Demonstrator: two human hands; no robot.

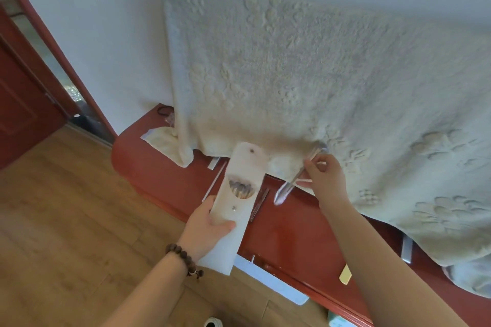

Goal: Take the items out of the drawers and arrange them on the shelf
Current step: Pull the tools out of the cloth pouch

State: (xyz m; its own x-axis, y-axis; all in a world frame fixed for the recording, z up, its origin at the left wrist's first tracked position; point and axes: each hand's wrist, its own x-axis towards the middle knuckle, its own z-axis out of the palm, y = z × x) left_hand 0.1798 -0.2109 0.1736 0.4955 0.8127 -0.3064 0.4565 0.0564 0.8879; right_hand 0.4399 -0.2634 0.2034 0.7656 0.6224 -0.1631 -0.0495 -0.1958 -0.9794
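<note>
Near frame centre, a soft, light utensil pouch (240,194) is being gripped low by the left hand (210,223); slim, slippery chopsticks (309,160) are being pinched mid-length by the right hand (325,175).

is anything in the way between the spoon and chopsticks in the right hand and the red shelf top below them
Nothing visible blocks it. The right hand pinches a spoon and chopsticks just above bare red shelf top. The fluffy blanket overhangs the back edge beside them, and the pouch in the left hand is off to the side.

cream fleece blanket (305,66) draped against wall; red door (18,103) left; wooden floor (66,220).
</note>
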